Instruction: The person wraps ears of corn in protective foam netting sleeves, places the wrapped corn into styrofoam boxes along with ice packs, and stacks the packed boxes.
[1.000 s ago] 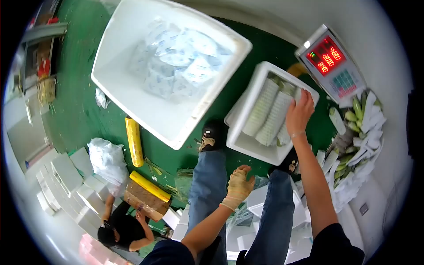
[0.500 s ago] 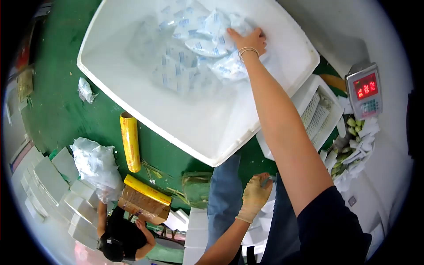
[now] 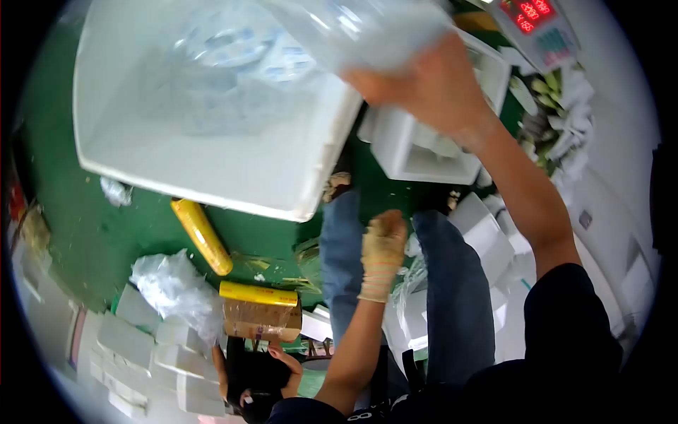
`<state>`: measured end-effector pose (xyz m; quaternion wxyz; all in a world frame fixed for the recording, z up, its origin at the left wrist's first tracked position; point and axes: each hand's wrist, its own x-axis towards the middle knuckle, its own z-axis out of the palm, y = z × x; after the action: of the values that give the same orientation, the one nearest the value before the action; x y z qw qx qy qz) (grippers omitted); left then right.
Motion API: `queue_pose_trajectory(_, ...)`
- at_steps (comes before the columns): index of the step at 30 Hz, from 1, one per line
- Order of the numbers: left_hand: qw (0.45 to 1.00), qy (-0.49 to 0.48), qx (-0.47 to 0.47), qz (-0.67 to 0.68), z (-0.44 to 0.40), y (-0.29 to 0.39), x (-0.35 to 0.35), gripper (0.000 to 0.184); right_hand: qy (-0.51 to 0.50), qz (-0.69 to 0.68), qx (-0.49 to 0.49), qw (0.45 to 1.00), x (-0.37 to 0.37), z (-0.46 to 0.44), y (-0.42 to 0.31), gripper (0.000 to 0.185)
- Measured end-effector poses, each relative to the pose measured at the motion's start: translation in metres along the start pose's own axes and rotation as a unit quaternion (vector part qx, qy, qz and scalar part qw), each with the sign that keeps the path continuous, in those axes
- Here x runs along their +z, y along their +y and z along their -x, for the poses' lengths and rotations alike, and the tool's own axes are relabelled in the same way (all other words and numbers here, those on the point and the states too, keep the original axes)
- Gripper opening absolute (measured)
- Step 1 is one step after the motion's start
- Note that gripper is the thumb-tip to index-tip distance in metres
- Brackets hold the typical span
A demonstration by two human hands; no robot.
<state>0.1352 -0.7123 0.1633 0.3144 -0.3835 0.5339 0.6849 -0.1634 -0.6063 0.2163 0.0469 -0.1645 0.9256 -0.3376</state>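
Note:
My right hand [image 3: 431,92], bare and smeared by motion, is closed on a clear plastic ice pack [image 3: 367,28]. It is lifted over the right side of a large white foam box [image 3: 212,169]. Inside that box lie several more ice packs [image 3: 233,49] with blue print, also blurred. Under my right hand stands a smaller white foam box [image 3: 431,166], partly hidden by my hand. My left hand [image 3: 383,244], in a yellowish glove, is held between my knees with its fingers curled in. What it holds, if anything, is hidden.
A scale with red digits [image 3: 533,18] stands at the upper right, near green produce wrapped in white [image 3: 558,106]. Yellow film rolls [image 3: 201,237] lie left, one on a cardboard box [image 3: 261,319]. Another person [image 3: 258,374] is beside a clear plastic bag [image 3: 176,290] and white boxes.
My right hand has lifted an ice pack out of the large box and moved right. The view has shifted, so the large box sits further left. My left hand stays curled between the knees.

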Motion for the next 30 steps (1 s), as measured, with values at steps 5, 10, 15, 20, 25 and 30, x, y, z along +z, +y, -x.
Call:
queue_pose_trajectory(5,0.924,0.003,0.356,-0.143,0.020,0.109,0.033,0.036,-0.181,0.034,0.286,0.940,-0.087,0.163,0.013,0.048)
queue_pose_trajectory(10,0.884,-0.234,0.273,-0.297,-0.064,0.094,0.121,0.030,-0.239,0.079,0.271,0.929,-0.045,0.234,0.054,0.053)
queue_pose_trajectory(15,0.878,-0.096,0.261,-0.388,-0.115,0.027,0.090,0.020,-0.227,0.188,0.217,0.931,0.006,0.255,0.090,0.054)
queue_pose_trajectory(20,0.757,-0.020,0.467,-0.456,-0.066,0.064,0.109,0.035,-0.179,0.145,0.190,0.954,0.047,0.285,0.124,0.062)
queue_pose_trajectory(25,0.552,-0.127,0.491,-0.662,-0.099,0.082,0.197,0.049,-0.050,0.136,0.180,0.973,0.037,0.302,0.094,0.042)
queue_pose_trajectory(30,0.450,-0.071,0.486,-0.746,-0.160,0.093,0.221,0.060,-0.005,-0.043,0.176,0.983,0.040,0.304,0.130,0.036)
